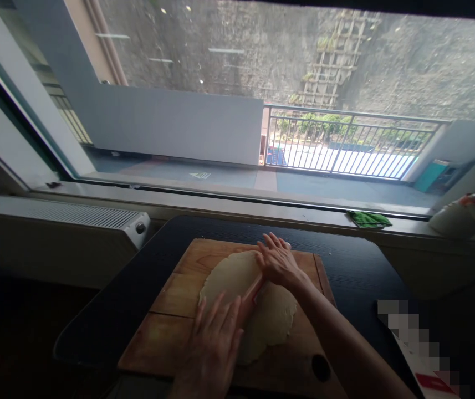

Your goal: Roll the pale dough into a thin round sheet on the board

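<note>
A wide, thin sheet of dough [270, 318] with an uneven edge lies on a wooden board [170, 291]. Across it runs a rolling pin [254, 293], slanting from near left to far right. My right hand [277, 259] rests on the pin's far end, fingers stretched out over it. Over the near end lies my left hand [217, 332], flat with its fingers apart and slightly blurred. Both palms hide much of the pin's two ends.
The board sits on a dark table [137, 310] with rounded corners, by a large window. A white radiator [96, 221] is at left. A green cloth [369, 219] and a white container [457, 217] stand on the sill. Partly pixelated printed material [420, 354] lies at right.
</note>
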Action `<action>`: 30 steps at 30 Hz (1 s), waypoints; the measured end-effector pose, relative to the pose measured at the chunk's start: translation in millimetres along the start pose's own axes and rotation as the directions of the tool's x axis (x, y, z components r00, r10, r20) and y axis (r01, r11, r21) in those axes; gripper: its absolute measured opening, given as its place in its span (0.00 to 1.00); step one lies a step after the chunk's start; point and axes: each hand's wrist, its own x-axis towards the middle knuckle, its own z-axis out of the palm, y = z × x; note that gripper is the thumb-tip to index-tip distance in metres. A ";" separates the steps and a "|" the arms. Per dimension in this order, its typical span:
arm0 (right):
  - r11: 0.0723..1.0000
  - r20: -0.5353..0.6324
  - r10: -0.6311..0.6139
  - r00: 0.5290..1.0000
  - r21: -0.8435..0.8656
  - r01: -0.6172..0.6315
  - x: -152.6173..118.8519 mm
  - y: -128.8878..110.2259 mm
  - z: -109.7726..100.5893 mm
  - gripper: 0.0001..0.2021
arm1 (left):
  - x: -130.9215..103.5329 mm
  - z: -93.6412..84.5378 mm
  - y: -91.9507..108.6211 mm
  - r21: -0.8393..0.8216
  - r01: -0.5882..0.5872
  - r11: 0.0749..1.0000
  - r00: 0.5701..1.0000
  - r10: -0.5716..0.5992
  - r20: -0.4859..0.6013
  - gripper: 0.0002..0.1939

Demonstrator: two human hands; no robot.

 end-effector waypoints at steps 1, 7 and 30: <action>1.000 0.028 -0.017 0.999 0.021 0.017 18.5 -10.5 -1.2 0.25 | 0.8 0.1 -3.6 0.007 0.029 1.000 1.000 -0.029 0.002 0.25; 0.995 0.016 -0.080 0.997 0.058 0.079 17.5 -19.8 -1.3 0.26 | 3.6 -6.0 -6.2 -0.016 0.065 0.998 0.998 -0.065 0.012 0.23; 1.000 -0.021 0.008 1.000 -0.028 -0.009 -58.4 -10.6 -1.1 0.25 | 21.3 -15.6 -25.8 -0.177 0.186 0.966 0.982 -0.180 0.051 0.17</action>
